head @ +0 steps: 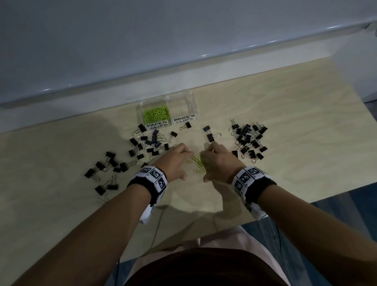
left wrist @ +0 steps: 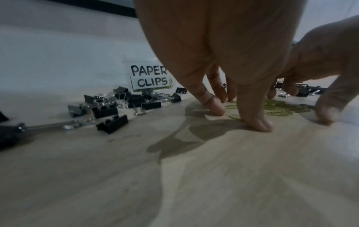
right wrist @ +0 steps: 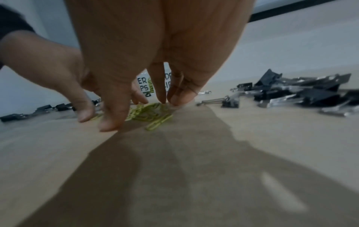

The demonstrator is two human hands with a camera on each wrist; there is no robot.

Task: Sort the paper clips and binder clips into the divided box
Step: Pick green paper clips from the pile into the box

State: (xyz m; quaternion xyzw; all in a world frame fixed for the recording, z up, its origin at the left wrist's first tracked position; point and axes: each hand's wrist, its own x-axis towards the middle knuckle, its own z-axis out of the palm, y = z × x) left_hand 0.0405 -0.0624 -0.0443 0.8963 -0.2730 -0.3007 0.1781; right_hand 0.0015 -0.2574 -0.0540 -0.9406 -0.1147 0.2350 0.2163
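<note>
Wooden counter [head: 290, 179] sits by a pale wall. Closest, the left hand [head: 175, 161] and right hand [head: 217, 160] reach down, straight fingers spread, tips on the wood around a little heap of green paper clips [head: 197, 164]. Neither grip holds anything. Black binder clips [head: 124, 160] lie scattered at 9 o'clock of the hands, and another bunch [head: 249, 138] at 3 o'clock. Farthest, at 12 o'clock, stands the clear box [head: 167, 110]. Its left part, marked PAPER CLIPS, holds green clips; its right part is marked BINDER CLIPS.
</note>
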